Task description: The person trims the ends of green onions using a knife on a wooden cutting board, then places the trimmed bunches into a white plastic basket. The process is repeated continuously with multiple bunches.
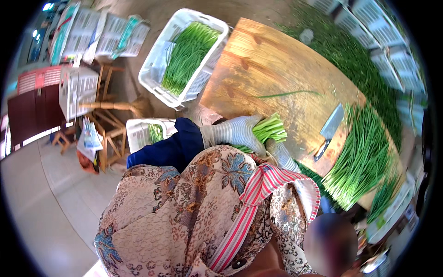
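Note:
Both of my hands wear striped knit gloves. My left hand (pixel 238 132), in a blue sleeve, is wrapped around a bunch of green chives (pixel 270 127), its pale cut ends pointing up and right over the wooden table's near edge. My right hand (pixel 282 155) is at the lower side of the same bunch, fingers pressed against it; my clothing hides part of this hand. On the wooden table (pixel 263 65) to the right lies a cleaver (pixel 333 121) with a black handle. Beyond it spreads a large pile of loose chives (pixel 367 155).
A white plastic crate (pixel 147 57) beyond the table's left side holds neatly laid chives (pixel 190 55). A smaller white basket (pixel 136 133) stands near my left elbow. Green trimmings (pixel 349 65) cover the floor at right, beside stacked crates (pixel 377 24). Wooden stools (pixel 112 138) stand left.

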`<state>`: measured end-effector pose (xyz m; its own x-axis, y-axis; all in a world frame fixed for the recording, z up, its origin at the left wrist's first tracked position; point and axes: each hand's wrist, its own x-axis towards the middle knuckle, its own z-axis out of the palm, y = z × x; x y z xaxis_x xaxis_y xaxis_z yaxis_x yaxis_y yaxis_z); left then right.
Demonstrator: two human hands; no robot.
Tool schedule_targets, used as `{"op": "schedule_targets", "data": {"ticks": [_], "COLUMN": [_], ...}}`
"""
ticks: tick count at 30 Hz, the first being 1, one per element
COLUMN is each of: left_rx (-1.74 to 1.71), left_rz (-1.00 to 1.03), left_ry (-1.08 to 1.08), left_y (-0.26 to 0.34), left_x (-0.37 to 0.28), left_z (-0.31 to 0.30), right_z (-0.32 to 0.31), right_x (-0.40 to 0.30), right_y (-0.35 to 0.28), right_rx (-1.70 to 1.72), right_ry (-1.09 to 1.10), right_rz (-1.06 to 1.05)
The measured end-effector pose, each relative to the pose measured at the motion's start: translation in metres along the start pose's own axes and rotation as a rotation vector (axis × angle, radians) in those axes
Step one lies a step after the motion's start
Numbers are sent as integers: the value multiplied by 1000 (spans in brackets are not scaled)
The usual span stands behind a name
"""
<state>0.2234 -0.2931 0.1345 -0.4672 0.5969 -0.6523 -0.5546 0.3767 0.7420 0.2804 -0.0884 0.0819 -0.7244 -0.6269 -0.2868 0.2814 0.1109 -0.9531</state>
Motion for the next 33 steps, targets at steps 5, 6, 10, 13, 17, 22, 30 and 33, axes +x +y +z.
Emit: {"op": "schedule_targets", "data": {"ticks": [5,6,10,13,17,22,30,33], "left_rx": [-263,-334,-321,-451,-496,-928,-1819,-1998], "left_rz": [262,383,576,868,806,1101,1273,1354], "left_ry": [392,494,709,746,1001,1107,1067,927], "left_y": [-21,-19,26,20,3,14,-122,-224], "left_x": [-16,-14,-31,-35,-19,-24,-47,-19], "left_z": [-12,-18,-59,-99,-90,-119,-255,-302], "right_z": [-3,-3,11,36,27,49,130,189], "right_x": [62,78,143,181,166,202,419,511], "right_y": [-47,-63,-89,-105,-92,-82,-100,-73], "right_rx": [45,94,393,473,132,-86,-846,-1396], "right_ry": [-6,5,116,88,-111,-90,-591,-828], "right_rz": [-71,-77,-70,-194,-47,-80,-171,5]}}
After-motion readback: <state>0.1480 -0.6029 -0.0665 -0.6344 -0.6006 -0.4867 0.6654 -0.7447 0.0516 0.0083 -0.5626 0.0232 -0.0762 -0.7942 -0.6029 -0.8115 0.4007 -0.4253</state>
